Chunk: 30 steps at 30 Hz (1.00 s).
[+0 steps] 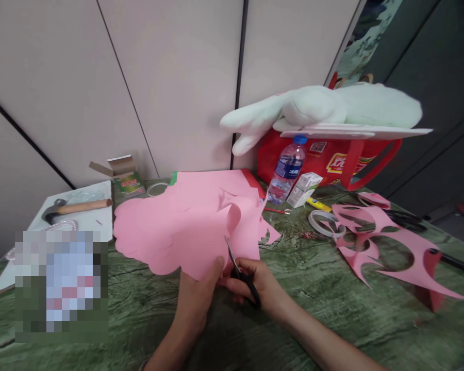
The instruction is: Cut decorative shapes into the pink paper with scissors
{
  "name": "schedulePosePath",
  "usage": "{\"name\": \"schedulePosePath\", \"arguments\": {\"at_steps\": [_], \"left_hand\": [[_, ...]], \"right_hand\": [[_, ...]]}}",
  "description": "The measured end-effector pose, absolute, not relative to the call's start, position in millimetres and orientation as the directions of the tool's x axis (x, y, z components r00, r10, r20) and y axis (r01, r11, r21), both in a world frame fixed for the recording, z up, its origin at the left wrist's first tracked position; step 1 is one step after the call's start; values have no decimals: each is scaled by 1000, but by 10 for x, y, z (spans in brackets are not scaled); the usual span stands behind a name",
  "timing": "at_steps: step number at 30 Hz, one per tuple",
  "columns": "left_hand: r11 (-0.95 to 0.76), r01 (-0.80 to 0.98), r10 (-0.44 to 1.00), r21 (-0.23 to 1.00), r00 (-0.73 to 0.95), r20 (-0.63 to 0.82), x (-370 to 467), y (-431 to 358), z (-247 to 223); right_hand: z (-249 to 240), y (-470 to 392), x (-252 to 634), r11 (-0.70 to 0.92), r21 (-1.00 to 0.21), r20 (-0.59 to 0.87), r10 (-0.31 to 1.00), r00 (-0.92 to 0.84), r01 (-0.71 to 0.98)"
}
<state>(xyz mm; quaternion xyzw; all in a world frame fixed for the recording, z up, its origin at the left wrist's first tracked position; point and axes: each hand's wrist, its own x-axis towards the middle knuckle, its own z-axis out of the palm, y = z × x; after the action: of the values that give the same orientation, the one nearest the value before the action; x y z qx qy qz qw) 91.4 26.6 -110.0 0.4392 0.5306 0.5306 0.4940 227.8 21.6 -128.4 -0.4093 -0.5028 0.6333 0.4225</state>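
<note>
A large sheet of pink paper (170,226) with a scalloped, cloud-like left edge is held up over the table. My left hand (201,288) grips it from below, thumb on top and the other fingers hidden underneath. Black-handled scissors (247,288) are in my right hand (257,283), fingers wrapped round the loops. Their blades point up and away, at a cut edge where a strip of the paper curls upward. More pink paper (212,180) lies behind and to the right of the scalloped piece.
On the right lie pink paper offcuts (406,247), a tape roll (327,222) and a yellow glue stick (319,205). A water bottle (288,170), small white box (304,189) and red bag (325,154) stand behind. A hammer (81,207) rests on a white board (102,226) at left.
</note>
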Motion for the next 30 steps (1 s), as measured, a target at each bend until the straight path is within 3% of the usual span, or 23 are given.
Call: {"name": "schedulePosePath", "arguments": {"at_steps": [9, 30], "left_hand": [[69, -107, 989, 992, -124, -83, 947, 216, -1032], [80, -84, 987, 993, -132, -91, 930, 231, -950]], "right_hand": [[-1341, 260, 2304, -80, -971, -3, 946, -324, -225], [-1269, 255, 2332, -5, -991, 41, 941, -337, -132]]}}
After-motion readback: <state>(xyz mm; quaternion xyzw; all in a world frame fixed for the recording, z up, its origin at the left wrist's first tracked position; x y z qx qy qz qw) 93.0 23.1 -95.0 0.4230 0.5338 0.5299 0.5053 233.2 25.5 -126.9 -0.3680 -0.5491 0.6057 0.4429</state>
